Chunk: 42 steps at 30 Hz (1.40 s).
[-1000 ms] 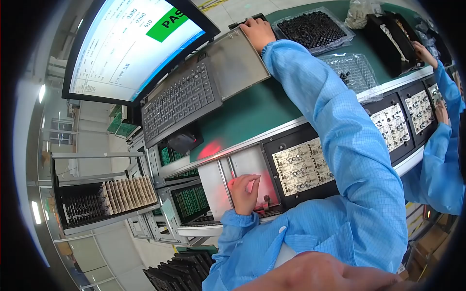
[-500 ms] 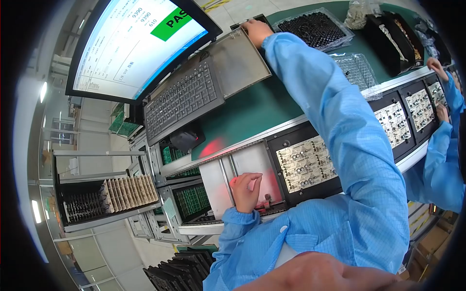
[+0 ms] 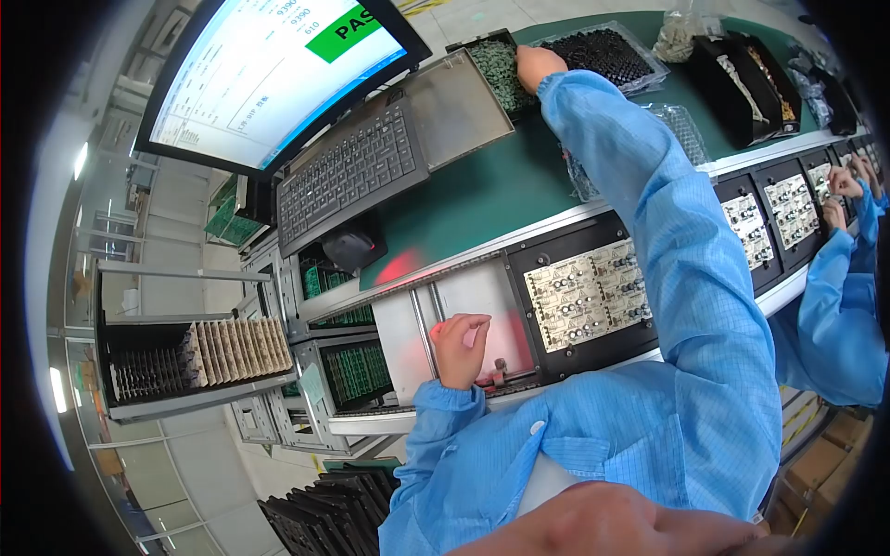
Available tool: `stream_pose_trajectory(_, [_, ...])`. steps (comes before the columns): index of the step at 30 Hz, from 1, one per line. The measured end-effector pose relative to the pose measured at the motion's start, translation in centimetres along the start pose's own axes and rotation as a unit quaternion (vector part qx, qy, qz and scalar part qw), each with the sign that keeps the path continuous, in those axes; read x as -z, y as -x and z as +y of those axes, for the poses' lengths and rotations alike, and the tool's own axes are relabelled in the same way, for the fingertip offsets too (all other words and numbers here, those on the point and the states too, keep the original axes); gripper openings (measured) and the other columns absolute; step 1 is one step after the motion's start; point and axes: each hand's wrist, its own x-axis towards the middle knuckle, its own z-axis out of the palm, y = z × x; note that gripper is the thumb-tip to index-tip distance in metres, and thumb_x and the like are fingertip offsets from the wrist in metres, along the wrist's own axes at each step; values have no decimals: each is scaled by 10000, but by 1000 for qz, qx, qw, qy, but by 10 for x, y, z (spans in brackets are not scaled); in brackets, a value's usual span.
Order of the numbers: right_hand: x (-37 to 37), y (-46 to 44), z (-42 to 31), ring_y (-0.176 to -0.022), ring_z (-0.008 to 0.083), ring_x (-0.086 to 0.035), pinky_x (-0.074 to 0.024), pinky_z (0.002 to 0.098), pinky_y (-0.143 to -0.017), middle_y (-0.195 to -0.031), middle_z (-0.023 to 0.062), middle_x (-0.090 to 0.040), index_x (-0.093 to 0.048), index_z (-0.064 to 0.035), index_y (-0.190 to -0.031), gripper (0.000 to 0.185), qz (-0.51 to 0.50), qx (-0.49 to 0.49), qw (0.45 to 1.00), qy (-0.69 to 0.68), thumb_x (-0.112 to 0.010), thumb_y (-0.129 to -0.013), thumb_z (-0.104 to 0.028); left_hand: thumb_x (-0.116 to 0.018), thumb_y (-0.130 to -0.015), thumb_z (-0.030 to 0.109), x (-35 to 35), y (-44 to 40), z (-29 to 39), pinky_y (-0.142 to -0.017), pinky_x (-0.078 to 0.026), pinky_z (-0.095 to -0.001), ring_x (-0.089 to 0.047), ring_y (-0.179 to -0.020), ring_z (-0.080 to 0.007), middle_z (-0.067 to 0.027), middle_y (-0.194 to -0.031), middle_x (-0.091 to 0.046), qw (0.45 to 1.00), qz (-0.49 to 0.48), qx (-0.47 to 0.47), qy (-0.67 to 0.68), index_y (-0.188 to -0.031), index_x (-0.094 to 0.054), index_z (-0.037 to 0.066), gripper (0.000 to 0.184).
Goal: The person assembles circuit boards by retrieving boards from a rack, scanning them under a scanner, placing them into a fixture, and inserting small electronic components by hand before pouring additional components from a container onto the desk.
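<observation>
My right hand (image 3: pixel 540 68) is at the right edge of a dark bin (image 3: pixel 502 35) full of small green components (image 3: pixel 499 72). Its fingers look closed and are partly hidden, so whatever they hold cannot be seen. My left hand (image 3: pixel 461 350) hovers above the white bed of the conveyor (image 3: pixel 394 338), thumb and fingertips pinched together. Anything between those fingertips is too small to make out. Right of it, a pale circuit board panel (image 3: pixel 586 295) with several mounted parts sits in a black carrier frame (image 3: pixel 547 363).
A monitor (image 3: pixel 269 102), keyboard (image 3: pixel 352 185) and mouse (image 3: pixel 349 250) stand at left. Black parts fill a clear tray (image 3: pixel 607 57) beyond my right arm. Co-workers' hands (image 3: pixel 839 190) work over further panels at far right. A rack of boards (image 3: pixel 236 357) is at lower left.
My right hand has shifted right across the bin, uncovering the green components. My left hand stays pinched over the conveyor. The whole view has shifted slightly, and a co-worker's hand at right has moved down.
</observation>
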Motion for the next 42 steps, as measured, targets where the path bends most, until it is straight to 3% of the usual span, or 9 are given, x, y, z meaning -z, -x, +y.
stream_pose_trajectory(7, [30, 70, -33, -973, 454, -734, -582, 555, -845, -984, 287, -743, -639, 52, -1080, 199, -24, 17, 999, 20, -539, -947, -56, -785, -875, 46, 4, 3, 1, -808, -529, -349, -704, -838, -231, -92, -877, -737, 1000, 27, -12, 11, -960, -772, 34, 86])
stream_pose_trajectory(11, [37, 127, -40, -946, 482, -729, -578, 574, -836, -976, 327, -730, -568, 64, -1059, 177, -10, -14, 1000, -19, -536, -957, -77, -779, -888, 59, 1, -15, 1, -964, -520, -370, -680, -1066, -260, -114, -1151, -725, 995, 63, -28, 74, -1172, -735, 42, 288])
stream_pose_trajectory(16, [56, 148, -27, -909, 467, -735, -578, 518, -875, -1003, 282, -748, -588, 59, -1134, 399, -44, -54, 996, -51, -604, -1014, -321, -698, -1014, 248, -22, -127, 22, -1190, -392, -431, -480, -1427, -385, -213, -1535, -484, 984, 105, -102, 98, -1529, -499, 57, 585])
stream_pose_trajectory(19, [71, 128, -4, -1098, 435, -710, -553, 495, -971, -1128, 285, -741, -610, 92, -1285, 697, 6, -96, 987, -131, -651, -984, -536, -619, -1057, 400, -62, -197, 25, -1242, -301, -454, -350, -1501, -436, -273, -1625, -316, 977, 141, 14, 162, -1641, -296, 48, 754])
stream_pose_trajectory(31, [43, 90, 4, -1001, 405, -721, -558, 491, -900, -1060, 196, -769, -767, -58, -1151, 454, -10, -30, 989, -142, -625, -1002, -463, -460, -1118, 476, -109, -248, 30, -1202, -306, -462, -373, -1416, -430, -282, -1522, -347, 924, 266, 119, 247, -1484, -439, -55, 645])
stream_pose_trajectory(35, [61, 147, 14, -907, 232, -751, -570, 389, -768, -941, 136, -768, -713, -9, -1270, 618, -76, -88, 967, -225, -668, -980, -554, -355, -1138, 491, -105, -260, -7, -1217, -273, -500, -356, -1466, -445, -240, -1615, -390, 961, 213, 48, 173, -1542, -440, 17, 628])
stream_pose_trajectory(36, [64, 159, 13, -990, 232, -706, -551, 385, -822, -1094, 124, -744, -680, -14, -1334, 663, -113, -139, 933, -312, -649, -990, -579, -392, -1124, 311, -102, -259, -2, -1168, -308, -567, -415, -1370, -474, -258, -1456, -515, 968, 231, 3, 103, -1441, -504, 17, 446])
stream_pose_trajectory(38, [84, 167, 13, -1185, 229, -602, -514, 375, -931, -1406, 98, -640, -560, -39, -1505, 799, -232, -198, 877, -371, -607, -996, -653, -419, -1130, 346, -118, -284, -26, -1169, -337, -517, -473, -1355, -465, -270, -1442, -546, 954, 223, -8, 199, -1411, -560, 7, 462])
stream_pose_trajectory(42, [70, 170, 18, -1290, 207, -561, -469, 353, -1066, -1487, 78, -585, -484, -36, -1557, 822, -234, -231, 865, -379, -591, -1014, -642, -452, -1130, 393, -126, -294, -37, -1136, -386, -475, -505, -1344, -468, -281, -1432, -568, 940, 223, -27, 257, -1387, -590, -12, 499])
